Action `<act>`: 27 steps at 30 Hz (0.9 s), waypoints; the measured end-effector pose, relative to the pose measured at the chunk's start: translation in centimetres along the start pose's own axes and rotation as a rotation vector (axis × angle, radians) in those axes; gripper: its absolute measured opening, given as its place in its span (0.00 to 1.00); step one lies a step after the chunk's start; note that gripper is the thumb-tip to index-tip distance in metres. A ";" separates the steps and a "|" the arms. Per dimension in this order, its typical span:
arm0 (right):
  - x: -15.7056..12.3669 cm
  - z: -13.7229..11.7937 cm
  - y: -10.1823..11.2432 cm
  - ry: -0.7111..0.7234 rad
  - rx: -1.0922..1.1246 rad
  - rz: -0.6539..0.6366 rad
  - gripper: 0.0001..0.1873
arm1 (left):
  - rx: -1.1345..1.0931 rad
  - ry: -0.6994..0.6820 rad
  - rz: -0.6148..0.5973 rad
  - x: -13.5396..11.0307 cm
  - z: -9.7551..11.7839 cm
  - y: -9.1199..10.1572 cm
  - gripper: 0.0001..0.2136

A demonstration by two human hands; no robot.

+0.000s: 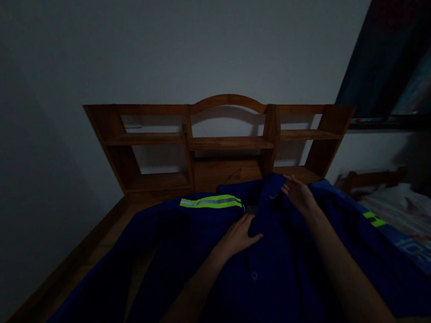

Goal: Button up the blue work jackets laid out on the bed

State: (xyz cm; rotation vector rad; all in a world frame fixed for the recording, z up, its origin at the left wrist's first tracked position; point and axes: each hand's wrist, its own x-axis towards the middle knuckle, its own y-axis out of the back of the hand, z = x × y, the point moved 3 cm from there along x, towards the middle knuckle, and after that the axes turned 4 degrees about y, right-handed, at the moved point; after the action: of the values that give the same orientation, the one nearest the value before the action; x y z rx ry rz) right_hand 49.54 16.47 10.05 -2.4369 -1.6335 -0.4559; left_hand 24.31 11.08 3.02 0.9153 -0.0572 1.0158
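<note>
A dark blue work jacket (pixel 215 229) is spread out front side up, with a yellow-green and silver reflective strip (pixel 210 202) across its chest. My left hand (pixel 241 235) rests by the front opening near the neck, thumb apart from the fingers. Up at the collar (pixel 271 186), my right hand (pixel 297 192) has its fingers closed on the cloth edge and lifts it a little. A round button (pixel 254 276) shows on the front below my left hand. Much of the lower jacket is too dark to make out.
Behind the jacket stands a wooden headboard (pixel 232 141) with open shelves against a pale wall (pixel 171 42). Light-coloured cloth (pixel 419 211) lies in a heap at the right. A dark curtain (pixel 393 48) hangs at the upper right. The room is dim.
</note>
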 end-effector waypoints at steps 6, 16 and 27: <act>-4.9 -4.6 -1.4 0.096 0.189 -0.048 0.20 | -0.045 0.113 0.086 0.8 -2.8 -0.2 0.09; -18.7 -1.7 -7.2 0.177 -0.457 -0.302 0.10 | -0.157 0.245 0.198 0.4 -1.2 1.5 0.21; -20.3 0.4 -7.7 0.276 -0.675 -0.270 0.24 | -0.451 0.389 0.045 1.1 -3.2 1.5 0.22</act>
State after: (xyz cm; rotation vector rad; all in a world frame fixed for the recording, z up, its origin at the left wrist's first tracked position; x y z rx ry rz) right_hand 35.38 1.85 2.49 -2.3854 -1.9055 -1.5268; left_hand 22.69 14.29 2.37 0.2994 0.0207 1.1474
